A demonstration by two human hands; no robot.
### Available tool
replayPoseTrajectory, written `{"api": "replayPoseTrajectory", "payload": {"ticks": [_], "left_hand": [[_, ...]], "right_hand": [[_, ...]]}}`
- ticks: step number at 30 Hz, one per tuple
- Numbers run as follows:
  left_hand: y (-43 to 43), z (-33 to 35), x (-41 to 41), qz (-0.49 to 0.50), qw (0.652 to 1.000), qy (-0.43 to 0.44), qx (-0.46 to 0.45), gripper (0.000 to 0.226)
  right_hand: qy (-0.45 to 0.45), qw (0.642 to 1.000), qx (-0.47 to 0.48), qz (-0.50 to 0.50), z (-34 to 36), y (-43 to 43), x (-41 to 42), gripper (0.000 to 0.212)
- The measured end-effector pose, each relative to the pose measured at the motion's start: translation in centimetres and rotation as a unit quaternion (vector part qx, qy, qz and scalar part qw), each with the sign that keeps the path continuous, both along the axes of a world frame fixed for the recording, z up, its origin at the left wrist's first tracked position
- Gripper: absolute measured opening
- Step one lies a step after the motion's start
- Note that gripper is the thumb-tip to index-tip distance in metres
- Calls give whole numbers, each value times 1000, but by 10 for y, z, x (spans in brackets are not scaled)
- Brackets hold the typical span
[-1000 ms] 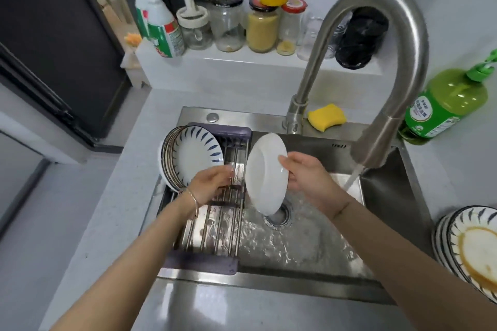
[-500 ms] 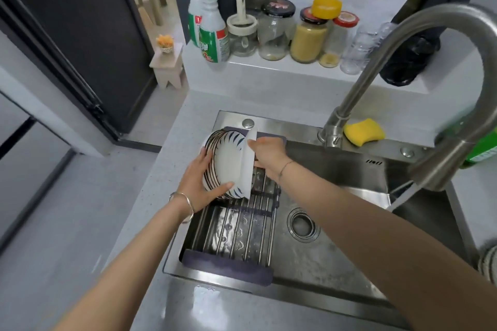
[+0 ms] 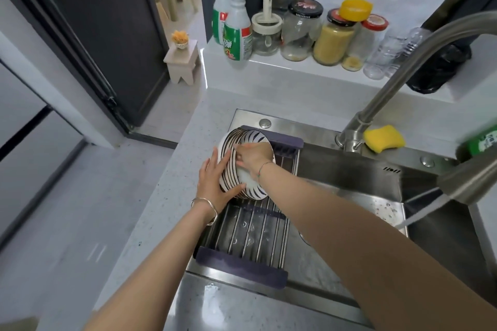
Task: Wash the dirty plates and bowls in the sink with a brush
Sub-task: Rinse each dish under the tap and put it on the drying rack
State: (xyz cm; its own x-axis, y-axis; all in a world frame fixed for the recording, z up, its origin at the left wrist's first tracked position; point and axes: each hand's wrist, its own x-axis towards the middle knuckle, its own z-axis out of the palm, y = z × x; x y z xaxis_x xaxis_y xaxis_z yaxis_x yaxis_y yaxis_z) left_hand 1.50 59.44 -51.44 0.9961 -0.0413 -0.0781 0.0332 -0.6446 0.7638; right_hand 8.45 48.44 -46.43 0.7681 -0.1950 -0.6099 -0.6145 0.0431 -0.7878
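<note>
White plate (image 3: 247, 179) now lies flat against the striped face of the plate stack (image 3: 228, 169); half a second ago it was edge-on, just going in. Stack stands on edge at the far end of the rack (image 3: 250, 226) over the sink (image 3: 349, 174). Right grip (image 3: 254, 156): fingers roughly straight, pressing the white plate. Left grip (image 3: 215, 183): flat on the stack's left face, thumb under the rims. Faucet (image 3: 398, 72) running. Yellow sponge (image 3: 384, 138) beside its base.

Bright, even daylight, apparently from beyond the back shelf (image 3: 295, 68); shadows soft. Mild glare on the wet sink (image 3: 215, 290) deck. Faucet (image 3: 462, 183) head and right edge motion-blurred — wide-angle bowing at all borders. Centre sharp.
</note>
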Motion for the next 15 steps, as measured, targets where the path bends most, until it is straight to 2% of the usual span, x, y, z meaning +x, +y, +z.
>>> {"api": "replayPoseTrajectory", "payload": {"ticks": [2, 5, 8, 12, 15], "left_hand": [[-1, 0, -1, 0, 1000, 0, -1, 94], [-6, 3, -4, 13, 1000, -1, -5, 90], [-18, 12, -11, 59, 997, -50, -32, 76], [-57, 26, -34, 63, 989, -126, -55, 61], [-99, 35, -51, 23, 988, -99, -116, 41]], "right_hand": [[-5, 999, 46, -9, 2, -4, -7, 6], [-13, 994, 112, 0, 13, -20, -23, 27], [-16, 986, 164, 30, 22, -47, -43, 34], [-29, 983, 181, 10, 28, -113, -87, 33], [-42, 984, 169, -25, 25, -176, -129, 25]]}}
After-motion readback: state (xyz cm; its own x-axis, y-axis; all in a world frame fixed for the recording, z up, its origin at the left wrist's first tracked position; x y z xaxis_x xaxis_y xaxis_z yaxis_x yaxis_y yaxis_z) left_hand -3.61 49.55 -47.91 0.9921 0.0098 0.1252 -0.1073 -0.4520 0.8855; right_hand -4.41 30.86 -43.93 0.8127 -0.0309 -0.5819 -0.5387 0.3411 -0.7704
